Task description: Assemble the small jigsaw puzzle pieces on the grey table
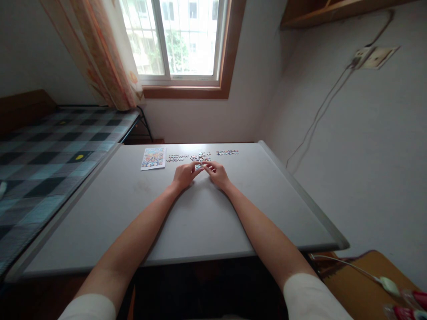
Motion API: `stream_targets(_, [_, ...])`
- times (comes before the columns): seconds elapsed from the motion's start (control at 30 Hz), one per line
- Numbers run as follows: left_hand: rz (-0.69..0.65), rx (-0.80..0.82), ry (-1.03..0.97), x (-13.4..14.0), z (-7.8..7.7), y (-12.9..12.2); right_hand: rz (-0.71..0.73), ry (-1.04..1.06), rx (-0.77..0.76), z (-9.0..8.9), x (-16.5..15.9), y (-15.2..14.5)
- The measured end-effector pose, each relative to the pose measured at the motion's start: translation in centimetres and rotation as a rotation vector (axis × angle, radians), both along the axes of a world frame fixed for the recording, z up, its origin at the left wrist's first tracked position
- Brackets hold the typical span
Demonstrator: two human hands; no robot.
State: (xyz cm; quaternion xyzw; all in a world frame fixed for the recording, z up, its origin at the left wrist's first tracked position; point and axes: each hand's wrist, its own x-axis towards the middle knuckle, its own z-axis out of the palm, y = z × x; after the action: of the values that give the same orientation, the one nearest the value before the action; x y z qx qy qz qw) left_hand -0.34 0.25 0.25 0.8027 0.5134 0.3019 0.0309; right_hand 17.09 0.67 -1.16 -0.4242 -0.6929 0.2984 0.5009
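Observation:
Both hands meet over the far middle of a white table (207, 218). My left hand (184, 174) is closed, thumb and fingertips at the left edge of a small patch of jigsaw puzzle pieces (199, 166). From the other side, my right hand (217, 173) pinches the patch's right edge. The fingers partly cover it, and single pieces are too small to make out. Just beyond lies a loose heap of puzzle pieces (200, 157). Joined strips of pieces (176, 158) lie left of the heap, and another strip (227, 152) lies to its right.
A printed picture sheet (153, 159) lies flat at the table's far left. A bed with a checked cover (66, 146) stands along the left side. The window (176, 40) is behind the table. At right, a cable (310, 122) hangs down the wall near the table's edge.

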Motion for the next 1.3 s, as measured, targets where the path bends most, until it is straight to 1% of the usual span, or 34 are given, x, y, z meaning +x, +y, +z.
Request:
stream_targets(0.47, [-0.021, -0.021, -0.05, 0.31, 0.54, -0.55, 0.004, 0.04, -0.014, -0.35, -0.08, 0.2])
stream_targets(0.77, [-0.023, -0.026, -0.033, 0.11, 0.22, -0.26, 0.013, 0.036, -0.039, -0.26, -0.12, 0.16])
stream_targets(0.9, [0.001, -0.021, -0.011, 0.06, 0.17, -0.22, 0.009, 0.035, -0.045, -0.27, -0.18, 0.21])
stream_targets(1.07, [0.052, -0.007, -0.029, 0.14, 0.26, -0.26, -0.009, 0.037, -0.066, -0.11, -0.24, 0.07])
stream_targets(1.3, [0.043, -0.006, -0.039, 0.27, 0.3, -0.32, 0.013, 0.021, -0.053, -0.01, -0.26, 0.03])
